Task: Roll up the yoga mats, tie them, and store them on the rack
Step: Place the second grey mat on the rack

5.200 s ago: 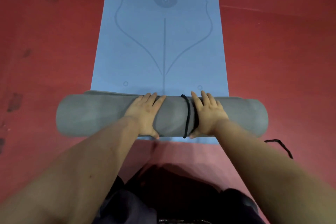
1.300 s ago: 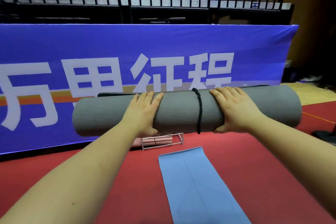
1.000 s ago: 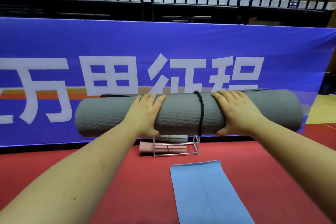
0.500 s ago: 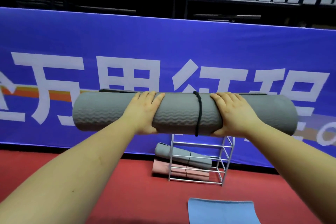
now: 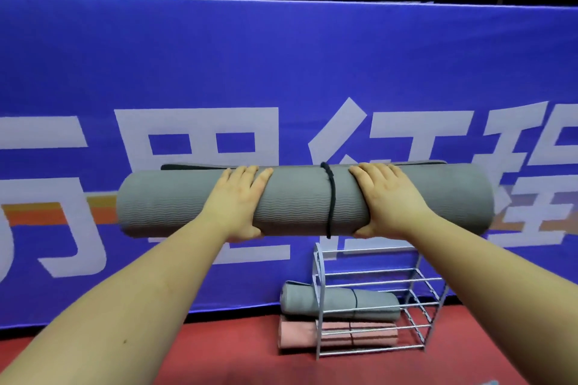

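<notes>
I carry a rolled grey yoga mat (image 5: pixel 297 200) level at chest height, tied round its middle with a black cord (image 5: pixel 331 200). My left hand (image 5: pixel 239 200) grips it left of centre. My right hand (image 5: pixel 389 200) grips it just right of the cord. Below and ahead stands a silver wire rack (image 5: pixel 372 300) on the floor. A rolled grey mat (image 5: pixel 344 305) lies on a lower shelf, with a rolled pink mat (image 5: pixel 312 334) on the shelf beneath it. Both stick out of the rack's left side.
A tall blue banner (image 5: pixel 281 72) with large white characters runs across right behind the rack. Red floor (image 5: pixel 237 356) lies in front of the rack. A corner of the flat blue mat (image 5: pixel 492 382) shows at the bottom edge.
I have walked closer to the rack with the grey roll in both hands; the rack looks larger and nearer. The flat blue mat has almost slipped out of view below.
</notes>
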{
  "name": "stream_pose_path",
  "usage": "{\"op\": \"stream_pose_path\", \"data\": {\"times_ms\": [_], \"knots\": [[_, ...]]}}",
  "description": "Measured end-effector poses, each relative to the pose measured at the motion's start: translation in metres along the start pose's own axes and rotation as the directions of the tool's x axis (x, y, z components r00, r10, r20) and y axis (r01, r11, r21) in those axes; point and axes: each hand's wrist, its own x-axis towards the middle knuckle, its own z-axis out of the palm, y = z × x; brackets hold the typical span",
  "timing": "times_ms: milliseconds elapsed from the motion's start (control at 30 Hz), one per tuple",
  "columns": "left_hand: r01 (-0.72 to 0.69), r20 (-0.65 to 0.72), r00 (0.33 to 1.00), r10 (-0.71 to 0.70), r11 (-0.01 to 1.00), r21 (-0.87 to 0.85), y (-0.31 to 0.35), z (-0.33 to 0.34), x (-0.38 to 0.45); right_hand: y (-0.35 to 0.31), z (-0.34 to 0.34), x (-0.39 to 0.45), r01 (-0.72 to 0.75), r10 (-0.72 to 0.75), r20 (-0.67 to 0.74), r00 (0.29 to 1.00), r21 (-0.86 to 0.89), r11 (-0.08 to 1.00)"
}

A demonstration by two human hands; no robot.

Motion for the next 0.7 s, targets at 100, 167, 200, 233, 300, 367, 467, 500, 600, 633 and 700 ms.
{"op": "stream_pose_path", "data": {"times_ms": [100,167,200,233,300,367,467,500,600,633,700], "knots": [[-0.013,0.041,0.999,0.014,1.000,-0.013,-0.018,0.043,0.038,0.002,0.045,0.040,-0.008,0.007,0.075,0.997,0.012,1.000],[0.001,0.062,0.998,0.001,1.000,-0.029,-0.026,0.073,0.062,0.007,0.077,0.067,-0.001,-0.001,0.081,0.997,0.028,1.000],[0.009,0.073,0.997,-0.007,1.000,-0.029,-0.030,0.087,0.074,0.010,0.093,0.081,0.010,-0.013,0.088,0.996,0.038,0.999],[0.017,0.083,0.996,-0.015,1.000,-0.021,-0.033,0.101,0.085,0.012,0.108,0.095,0.025,-0.028,0.094,0.995,0.040,0.999],[0.048,0.093,0.995,-0.047,0.999,-0.012,-0.039,0.128,0.105,0.017,0.139,0.124,0.052,-0.057,0.087,0.995,0.054,0.997],[0.081,0.116,0.990,-0.079,0.997,-0.017,-0.048,0.152,0.128,0.023,0.167,0.153,0.074,-0.081,0.104,0.991,0.070,0.995],[0.100,0.167,0.981,-0.098,0.995,-0.005,-0.065,0.182,0.158,0.023,0.206,0.191,0.082,-0.100,0.135,0.986,0.133,0.988],[0.104,0.180,0.978,-0.102,0.995,-0.001,-0.072,0.192,0.165,0.021,0.217,0.203,0.083,-0.104,0.145,0.984,0.148,0.986],[0.116,0.219,0.969,-0.113,0.993,-0.004,-0.094,0.227,0.179,0.006,0.250,0.237,0.090,-0.121,0.182,0.976,0.168,0.982],[0.120,0.239,0.964,-0.114,0.993,-0.009,-0.101,0.239,0.183,0.000,0.262,0.246,0.086,-0.122,0.206,0.971,0.175,0.981],[0.121,0.273,0.955,-0.116,0.993,-0.003,-0.115,0.267,0.191,-0.013,0.290,0.262,0.065,-0.112,0.241,0.964,0.196,0.978]]}}
